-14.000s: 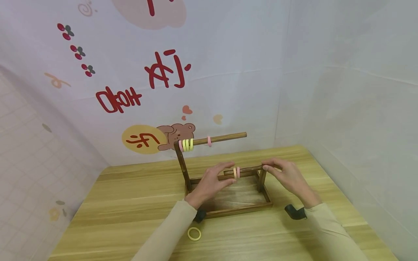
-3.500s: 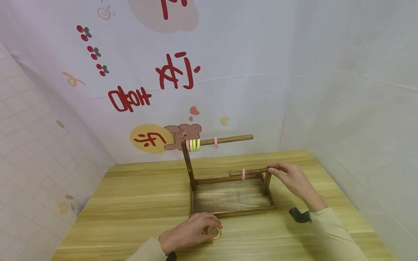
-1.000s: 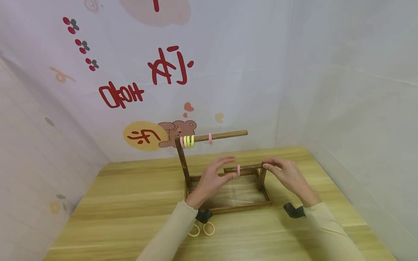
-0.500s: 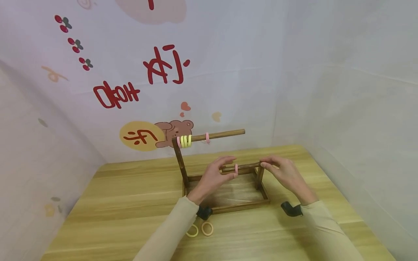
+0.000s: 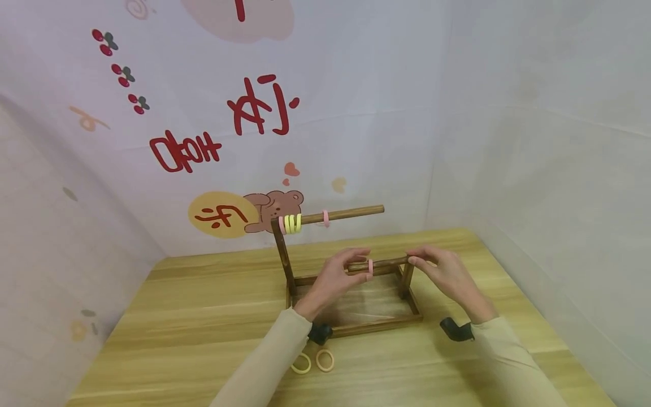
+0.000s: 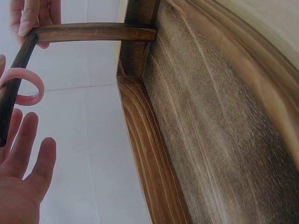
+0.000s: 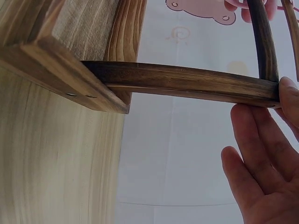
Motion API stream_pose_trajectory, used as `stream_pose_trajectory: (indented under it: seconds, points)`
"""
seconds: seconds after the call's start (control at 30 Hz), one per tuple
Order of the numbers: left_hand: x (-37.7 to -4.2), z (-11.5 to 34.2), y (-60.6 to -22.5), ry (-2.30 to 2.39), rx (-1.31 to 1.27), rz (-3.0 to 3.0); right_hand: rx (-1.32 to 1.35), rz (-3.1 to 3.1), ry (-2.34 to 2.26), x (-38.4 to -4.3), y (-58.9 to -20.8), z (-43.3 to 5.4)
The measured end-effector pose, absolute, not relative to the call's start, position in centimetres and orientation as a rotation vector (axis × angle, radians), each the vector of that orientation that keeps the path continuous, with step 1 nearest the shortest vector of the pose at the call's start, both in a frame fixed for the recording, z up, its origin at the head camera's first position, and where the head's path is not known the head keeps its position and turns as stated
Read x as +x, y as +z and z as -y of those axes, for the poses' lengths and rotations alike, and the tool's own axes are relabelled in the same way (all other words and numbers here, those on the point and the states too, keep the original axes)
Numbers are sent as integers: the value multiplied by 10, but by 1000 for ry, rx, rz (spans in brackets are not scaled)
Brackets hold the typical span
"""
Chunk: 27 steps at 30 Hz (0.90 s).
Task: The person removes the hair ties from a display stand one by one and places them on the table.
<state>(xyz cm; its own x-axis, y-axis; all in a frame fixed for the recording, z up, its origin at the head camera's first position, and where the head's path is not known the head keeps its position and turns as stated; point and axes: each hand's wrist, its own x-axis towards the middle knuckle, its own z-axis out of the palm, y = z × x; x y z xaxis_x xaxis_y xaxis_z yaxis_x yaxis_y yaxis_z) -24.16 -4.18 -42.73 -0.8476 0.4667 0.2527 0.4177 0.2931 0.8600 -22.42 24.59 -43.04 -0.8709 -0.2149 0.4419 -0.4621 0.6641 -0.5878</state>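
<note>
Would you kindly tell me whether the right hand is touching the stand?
Touching; the right wrist view shows the right hand with fingertips against the stand.

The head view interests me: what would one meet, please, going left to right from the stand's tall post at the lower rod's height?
Tall wooden post, left hand, pink ring around the lower rod, right hand.
</note>
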Motion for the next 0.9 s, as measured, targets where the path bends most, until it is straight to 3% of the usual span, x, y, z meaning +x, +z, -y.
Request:
stream_pose_trajectory:
  seconds: [0.9]
  points:
    - [-242,38,-428,1676,816,-2437,523,2554,1030,-220,-428,-246]
